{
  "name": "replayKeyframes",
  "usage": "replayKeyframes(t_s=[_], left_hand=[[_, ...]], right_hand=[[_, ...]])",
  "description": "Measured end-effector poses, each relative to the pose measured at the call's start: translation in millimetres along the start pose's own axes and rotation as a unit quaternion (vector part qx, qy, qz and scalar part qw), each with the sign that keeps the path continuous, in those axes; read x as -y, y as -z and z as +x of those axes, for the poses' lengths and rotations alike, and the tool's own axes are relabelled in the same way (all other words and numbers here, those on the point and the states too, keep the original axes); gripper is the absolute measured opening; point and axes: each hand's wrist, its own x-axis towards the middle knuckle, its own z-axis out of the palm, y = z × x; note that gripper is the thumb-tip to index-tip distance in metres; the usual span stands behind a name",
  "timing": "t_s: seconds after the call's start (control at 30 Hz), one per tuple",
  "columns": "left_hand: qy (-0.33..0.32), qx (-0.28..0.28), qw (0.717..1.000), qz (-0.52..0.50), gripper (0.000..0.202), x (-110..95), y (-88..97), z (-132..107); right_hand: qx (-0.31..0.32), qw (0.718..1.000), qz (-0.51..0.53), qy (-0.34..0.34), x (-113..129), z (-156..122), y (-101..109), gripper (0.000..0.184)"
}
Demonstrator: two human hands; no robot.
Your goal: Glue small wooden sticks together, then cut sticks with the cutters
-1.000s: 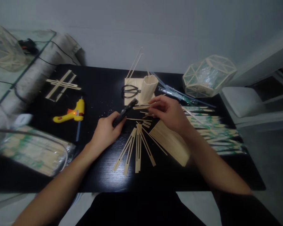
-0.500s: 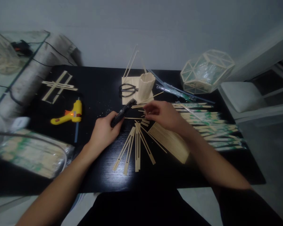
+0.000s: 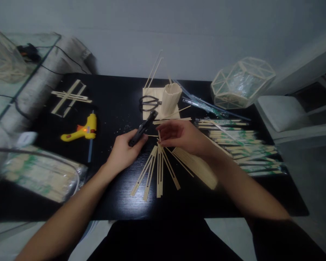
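My left hand (image 3: 124,151) grips a black cutting tool (image 3: 143,128) whose tip points up and to the right. My right hand (image 3: 182,137) hovers just right of it, fingers pinched on a short thin wooden stick (image 3: 159,135) held near upright. Right below both hands, several split chopsticks (image 3: 158,167) fan out on the black table (image 3: 114,108). A flat panel of glued sticks (image 3: 197,165) lies under my right wrist.
A lit yellow glue gun (image 3: 83,131) lies at the left. Black scissors (image 3: 149,103) and a stick-built cup (image 3: 170,98) sit on a wooden square at the back. Wrapped chopsticks (image 3: 239,145) cover the right side, a bagged bundle (image 3: 38,173) the front left. A stick polyhedron (image 3: 241,84) stands back right.
My right hand has moved left, toward the tool, and now holds a short stick near upright. The left hand has barely shifted, and the tool's tip is tilted up more steeply.
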Motion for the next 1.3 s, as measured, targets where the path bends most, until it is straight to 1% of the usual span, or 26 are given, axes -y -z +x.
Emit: replayKeyframes(t_s=[0.1,0.2,0.27,0.33,0.43,0.5,0.53,0.6,0.67,0.7,0.8,0.9,1.1,1.2,1.3], left_hand=[[0.033,0.010,0.990,-0.134,0.029,-1.9,-4.2,-3.7],[0.067,0.035,0.968,-0.238,0.032,-5.5,-5.7,-7.4],[0.079,0.042,0.960,-0.266,0.033,-7.8,-5.8,-8.7],[0.088,0.040,0.960,-0.263,0.034,-9.2,-5.8,-8.6],[0.094,0.035,0.969,-0.224,0.034,-8.6,-5.0,-6.0],[0.092,0.031,0.980,-0.171,0.033,-6.4,-3.4,-3.0],[0.088,0.028,0.987,-0.135,0.032,-4.9,-2.3,-1.4],[0.077,0.025,0.996,-0.045,0.031,-1.8,0.0,1.7],[0.062,0.026,0.997,0.044,0.029,0.7,2.0,3.9],[0.056,0.025,0.995,0.080,0.028,1.4,2.6,4.6],[0.047,0.022,0.987,0.150,0.025,0.9,3.6,4.8],[0.046,0.031,0.983,0.177,0.025,-1.5,3.5,4.1],[0.056,0.058,0.972,0.219,0.022,-3.3,2.1,4.4],[0.057,0.071,0.967,0.238,0.023,-2.1,1.4,4.8],[0.053,0.075,0.965,0.246,0.023,-0.2,0.5,4.8]], right_hand=[[0.005,0.999,0.039,0.005,-3.0,-1.9,-12.3,0.041],[-0.016,1.000,-0.006,0.022,-5.2,-4.1,-20.4,0.041],[-0.028,0.998,-0.054,0.032,-5.9,-5.2,-23.8,0.041],[-0.031,0.994,-0.096,0.044,-5.4,-6.2,-25.8,0.039],[-0.038,0.982,-0.179,0.056,-2.0,-7.1,-22.6,0.042],[-0.063,0.961,-0.264,0.055,1.0,-6.9,-14.8,0.043],[-0.084,0.944,-0.315,0.049,2.2,-6.5,-9.7,0.038],[-0.105,0.908,-0.405,0.027,2.9,-5.2,1.0,0.019],[-0.098,0.876,-0.472,-0.004,1.4,-3.7,8.4,0.011],[-0.091,0.867,-0.490,-0.014,-0.1,-3.1,10.2,0.010],[-0.059,0.857,-0.510,-0.035,-5.1,-2.9,8.4,0.009],[-0.039,0.852,-0.521,-0.039,-8.6,-4.3,3.2,0.010],[-0.040,0.842,-0.537,-0.023,-14.6,-6.8,2.0,0.009],[-0.042,0.836,-0.546,-0.028,-17.8,-6.2,2.7,0.008],[-0.043,0.834,-0.550,-0.036,-15.4,-5.1,2.1,0.009]])
